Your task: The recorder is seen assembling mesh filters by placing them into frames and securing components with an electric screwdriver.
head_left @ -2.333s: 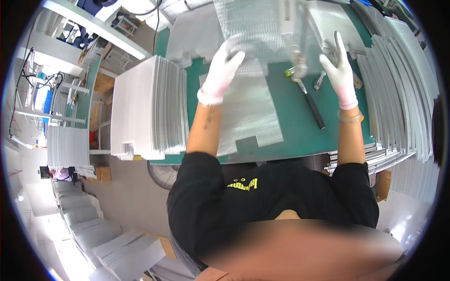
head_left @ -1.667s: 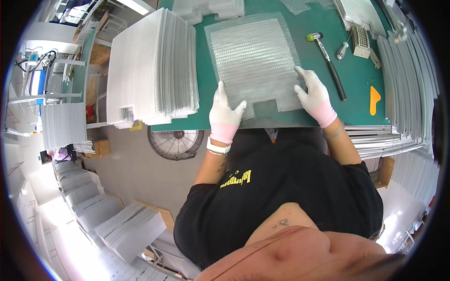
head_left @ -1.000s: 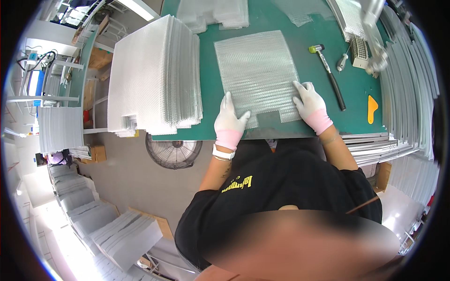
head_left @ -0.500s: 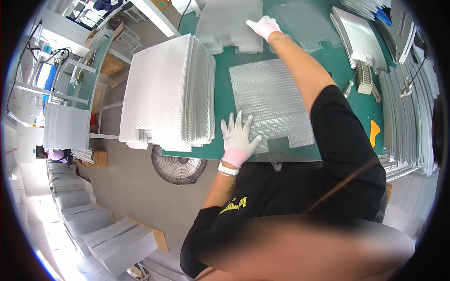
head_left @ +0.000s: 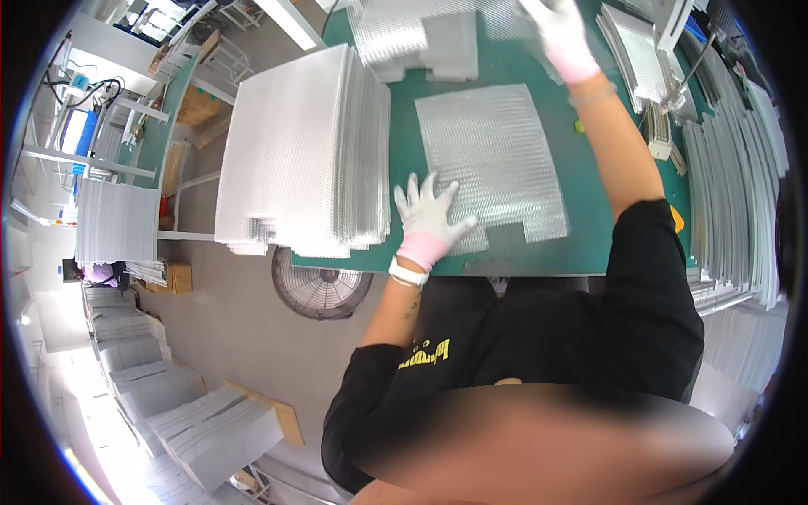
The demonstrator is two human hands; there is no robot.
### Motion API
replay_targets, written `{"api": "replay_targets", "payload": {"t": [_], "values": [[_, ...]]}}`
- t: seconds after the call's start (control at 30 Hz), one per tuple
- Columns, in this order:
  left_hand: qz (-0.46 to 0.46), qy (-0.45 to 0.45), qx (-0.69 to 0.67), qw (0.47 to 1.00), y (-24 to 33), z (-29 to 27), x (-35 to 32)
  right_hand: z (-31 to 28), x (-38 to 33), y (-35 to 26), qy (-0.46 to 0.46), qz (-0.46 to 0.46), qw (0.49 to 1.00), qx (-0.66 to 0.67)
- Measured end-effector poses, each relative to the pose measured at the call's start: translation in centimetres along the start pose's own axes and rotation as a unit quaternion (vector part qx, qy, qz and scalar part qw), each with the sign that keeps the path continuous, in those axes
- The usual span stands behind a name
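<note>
A silvery, finely textured sheet (head_left: pixel 492 160) with a square notch in its near edge lies flat on the green table (head_left: pixel 404 151) in front of me. My left hand (head_left: pixel 429 210), in a white glove with a pink cuff, rests on its near left corner with fingers spread. My gloved right hand (head_left: pixel 557 34) is stretched out to the far side of the table. Its fingers are smeared by motion and partly cut off by the top edge. Beside it is another textured sheet (head_left: pixel 509 20); whether the hand grips it cannot be made out. More notched sheets (head_left: pixel 383 38) lie far left.
A tall stack of similar sheets (head_left: pixel 282 151) stands at the table's left. Sheets stand upright in a row (head_left: pixel 732 202) on the right, with an orange piece (head_left: pixel 677 220) nearby. A round fan (head_left: pixel 324 290) is on the floor below the table's left corner.
My right hand has moved right and farther away from the far sheets it was over. Those sheets now lie differently, with a textured one on top. My left hand stays on the near sheet.
</note>
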State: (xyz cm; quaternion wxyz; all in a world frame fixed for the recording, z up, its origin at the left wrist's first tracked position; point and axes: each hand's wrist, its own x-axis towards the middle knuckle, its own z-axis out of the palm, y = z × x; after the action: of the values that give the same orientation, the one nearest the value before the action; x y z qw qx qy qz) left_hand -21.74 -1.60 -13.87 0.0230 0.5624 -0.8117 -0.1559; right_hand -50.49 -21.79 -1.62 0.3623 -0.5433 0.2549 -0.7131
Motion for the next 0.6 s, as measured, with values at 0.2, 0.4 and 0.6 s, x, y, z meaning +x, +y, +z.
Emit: {"api": "replay_targets", "payload": {"t": [0.2,0.4,0.6], "values": [[0.08,0.138,-0.742,0.651,-0.3,-2.1,-2.8,-2.8,-19.2,-8.2,0.052,0.111,0.979,-0.166],[-0.076,0.217,-0.336,0.913,3.2,-1.8,-4.6,-2.3,-28.0,-8.7,-0.026,0.114,0.882,-0.456],[-0.095,0.195,-0.219,0.951,3.5,0.4,-4.7,-1.9,-28.3,-8.6,-0.052,0.151,0.842,-0.516]]}}
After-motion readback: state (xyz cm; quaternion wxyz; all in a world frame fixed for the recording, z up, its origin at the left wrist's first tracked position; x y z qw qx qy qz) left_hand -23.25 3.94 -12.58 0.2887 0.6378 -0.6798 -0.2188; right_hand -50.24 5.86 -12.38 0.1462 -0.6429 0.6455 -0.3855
